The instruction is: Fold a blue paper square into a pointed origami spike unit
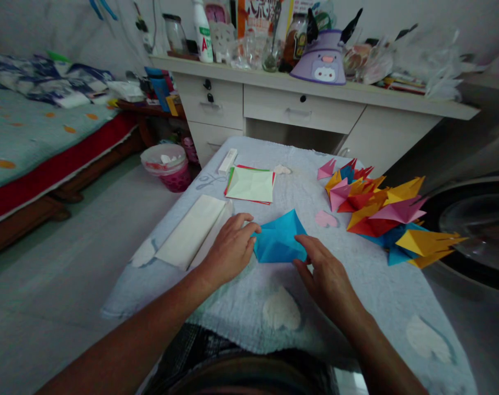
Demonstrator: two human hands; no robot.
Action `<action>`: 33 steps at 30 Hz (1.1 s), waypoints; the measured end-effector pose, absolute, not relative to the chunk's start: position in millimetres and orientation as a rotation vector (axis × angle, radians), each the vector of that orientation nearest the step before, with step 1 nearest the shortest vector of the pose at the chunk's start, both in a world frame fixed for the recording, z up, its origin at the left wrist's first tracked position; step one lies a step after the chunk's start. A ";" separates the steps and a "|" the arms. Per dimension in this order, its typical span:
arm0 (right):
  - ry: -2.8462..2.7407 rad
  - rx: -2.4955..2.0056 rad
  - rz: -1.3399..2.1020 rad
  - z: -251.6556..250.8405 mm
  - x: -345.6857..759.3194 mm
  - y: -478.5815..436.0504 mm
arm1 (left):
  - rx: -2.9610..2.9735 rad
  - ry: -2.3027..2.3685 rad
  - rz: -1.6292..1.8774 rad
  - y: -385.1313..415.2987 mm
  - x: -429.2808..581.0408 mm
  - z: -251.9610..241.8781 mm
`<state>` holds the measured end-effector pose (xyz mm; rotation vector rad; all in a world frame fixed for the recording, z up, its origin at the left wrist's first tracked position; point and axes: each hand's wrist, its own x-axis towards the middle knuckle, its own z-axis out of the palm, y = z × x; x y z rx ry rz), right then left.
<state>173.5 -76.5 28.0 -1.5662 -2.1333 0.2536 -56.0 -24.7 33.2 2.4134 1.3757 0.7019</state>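
Note:
A blue sheet of origami paper (279, 240), creased and partly folded with one corner rising, lies in front of me on the cloth-covered table (249, 312). My left hand (236, 244) pinches its left edge between thumb and fingers. At the right edge, my right hand (325, 270) grips the same paper with thumb and forefinger. Just beyond is a stack of square paper sheets (251, 184), pale green on top with red and green edges below. Folded paper cranes (370, 206) in yellow, red, pink and blue are bunched on the right.
Beside my left forearm lies a long white paper packet (194, 227), with a small white box (227, 161) farther back. A white desk (299, 104) crowded with jars and bottles borders the far side. A pink bin (169, 167) stands on the floor to the left.

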 end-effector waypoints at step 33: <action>-2.120 -1.547 -0.008 -7.4 212.2 -102.3 | 2.464 1.115 0.613 -55.4 -54.3 8.9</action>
